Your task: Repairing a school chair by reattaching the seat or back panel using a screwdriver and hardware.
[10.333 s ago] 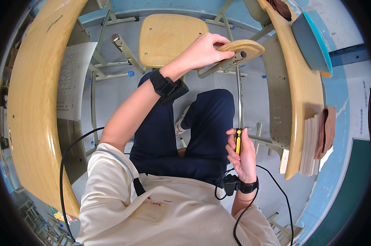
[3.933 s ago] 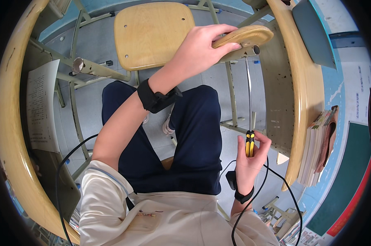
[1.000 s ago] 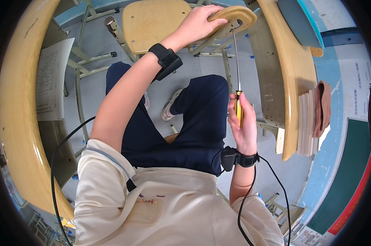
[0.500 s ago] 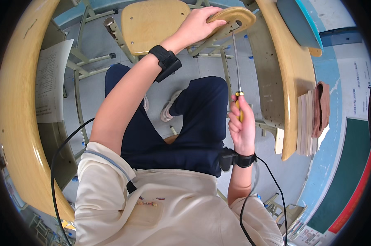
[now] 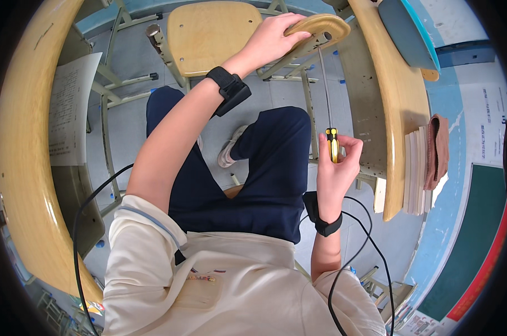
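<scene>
My left hand (image 5: 270, 40) is closed on the edge of a wooden chair backrest (image 5: 333, 23), its thumb on the near side. Just under the backrest shows the round end of a metal frame tube (image 5: 324, 37). In my right hand (image 5: 338, 178) is a long screwdriver (image 5: 332, 141) with a yellow and black handle, gripped between thumb and fingers. Its shaft points away from me, and the tip reaches the frame beside the tube end; whether it sits in a screw is too small to tell. The wooden chair seat (image 5: 211, 36) lies left of the backrest.
A wooden desk (image 5: 26, 151) runs along my left with a printed sheet (image 5: 68, 112) hanging from it. Another desk (image 5: 402, 84) at the right bears a teal bin (image 5: 413, 33), books (image 5: 415, 173) and a brown cloth (image 5: 437, 151). Black cables (image 5: 371, 238) trail from my wrists.
My right hand has turned and shifted slightly right and nearer me, its fingers now re-gripping the screwdriver handle with more of it showing. My left hand stays on the backrest.
</scene>
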{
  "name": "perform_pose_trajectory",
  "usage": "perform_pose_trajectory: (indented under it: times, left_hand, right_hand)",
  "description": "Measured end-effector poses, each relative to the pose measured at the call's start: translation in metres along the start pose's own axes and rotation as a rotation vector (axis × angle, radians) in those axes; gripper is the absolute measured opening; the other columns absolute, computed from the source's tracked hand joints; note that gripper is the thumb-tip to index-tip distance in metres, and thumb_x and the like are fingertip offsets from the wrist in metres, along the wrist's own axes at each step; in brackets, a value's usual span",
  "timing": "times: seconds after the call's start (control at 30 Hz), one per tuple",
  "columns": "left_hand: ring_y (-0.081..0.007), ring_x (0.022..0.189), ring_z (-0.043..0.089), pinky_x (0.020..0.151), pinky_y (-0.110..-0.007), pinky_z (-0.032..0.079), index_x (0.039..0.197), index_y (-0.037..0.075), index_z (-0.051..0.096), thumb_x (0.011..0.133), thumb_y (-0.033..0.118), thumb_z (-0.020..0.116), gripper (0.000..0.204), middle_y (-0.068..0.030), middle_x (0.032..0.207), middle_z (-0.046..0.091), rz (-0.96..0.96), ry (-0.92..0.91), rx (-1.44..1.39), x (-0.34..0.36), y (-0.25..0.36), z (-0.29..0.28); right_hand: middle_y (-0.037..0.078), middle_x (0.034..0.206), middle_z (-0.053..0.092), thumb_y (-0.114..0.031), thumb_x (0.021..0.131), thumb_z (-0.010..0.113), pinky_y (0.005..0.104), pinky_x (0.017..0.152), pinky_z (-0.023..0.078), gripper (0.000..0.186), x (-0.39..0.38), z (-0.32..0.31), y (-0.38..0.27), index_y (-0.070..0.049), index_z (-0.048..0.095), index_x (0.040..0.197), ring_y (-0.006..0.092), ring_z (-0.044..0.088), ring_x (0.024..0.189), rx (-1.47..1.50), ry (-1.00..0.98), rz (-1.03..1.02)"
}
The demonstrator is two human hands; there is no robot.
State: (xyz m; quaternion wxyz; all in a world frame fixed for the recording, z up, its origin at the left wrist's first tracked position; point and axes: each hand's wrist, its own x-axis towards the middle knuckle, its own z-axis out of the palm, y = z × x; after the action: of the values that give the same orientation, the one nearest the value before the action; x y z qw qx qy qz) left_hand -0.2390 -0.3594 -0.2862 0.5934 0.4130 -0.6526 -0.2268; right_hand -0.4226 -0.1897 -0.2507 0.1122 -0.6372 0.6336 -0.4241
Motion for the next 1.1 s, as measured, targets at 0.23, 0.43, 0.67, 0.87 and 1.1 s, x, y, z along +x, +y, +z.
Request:
perform_pose_trajectory:
  times: [0.23, 0.43, 0.67, 0.87, 1.1]
  left_hand:
    - [-0.0306, 0.088, 0.058, 0.078, -0.035, 0.045, 0.105, 0.002, 0.059, 0.080, 0.019, 0.061, 0.030, -0.0133, 0.096, 0.061, 0.010, 0.007, -0.040, 0.003, 0.005, 0.002]
    - [-0.0306, 0.091, 0.058, 0.080, -0.035, 0.046, 0.105, 0.001, 0.058, 0.080, 0.020, 0.061, 0.031, -0.0144, 0.095, 0.061, -0.024, -0.055, -0.011, 0.007, -0.001, -0.008]
    - [-0.0199, 0.097, 0.049, 0.086, -0.030, 0.039, 0.107, -0.001, 0.049, 0.086, 0.017, 0.054, 0.028, -0.0109, 0.102, 0.050, 0.076, 0.252, -0.432, -0.021, 0.119, -0.024]
    - [-0.0173, 0.074, 0.051, 0.066, -0.028, 0.042, 0.105, 0.001, 0.044, 0.096, 0.028, 0.031, 0.030, -0.0069, 0.085, 0.052, -0.331, -0.742, -1.965, -0.087, 0.262, 0.005]
    - [-0.0215, 0.099, 0.047, 0.081, -0.033, 0.039, 0.119, -0.008, 0.041, 0.088, 0.059, 0.030, 0.075, -0.0144, 0.114, 0.045, 0.112, -0.537, -2.069, -0.097, 0.289, 0.014]
  right_hand:
    - [0.005, 0.073, 0.052, -0.019, 0.092, 0.050, 0.0159, 0.029, 0.019, 0.019, 0.016, -0.017, 0.024, 0.000, 0.054, 0.094, 0.0014, 0.026, 0.033, 1.163, -0.437, 0.846]
    - [0.002, 0.071, 0.046, -0.019, 0.095, 0.044, 0.0162, 0.028, 0.019, 0.023, 0.016, -0.012, 0.030, 0.002, 0.049, 0.099, 0.0021, 0.026, 0.035, 1.647, -0.563, 1.103]
    - [0.000, 0.068, 0.045, -0.023, 0.094, 0.045, 0.0156, 0.030, 0.021, 0.023, 0.013, -0.015, 0.022, -0.001, 0.050, 0.097, 0.0014, 0.026, 0.035, 1.427, -0.530, 1.033]
    - [0.002, 0.067, 0.046, -0.023, 0.093, 0.047, 0.0148, 0.029, 0.020, 0.027, 0.011, -0.021, 0.030, 0.002, 0.050, 0.100, 0.0015, 0.026, 0.036, 1.436, -0.484, 1.033]
    - [0.002, 0.066, 0.046, -0.023, 0.093, 0.048, 0.0146, 0.030, 0.020, 0.026, 0.009, -0.012, 0.023, 0.002, 0.050, 0.099, 0.0012, 0.025, 0.037, 1.418, -0.476, 1.013]
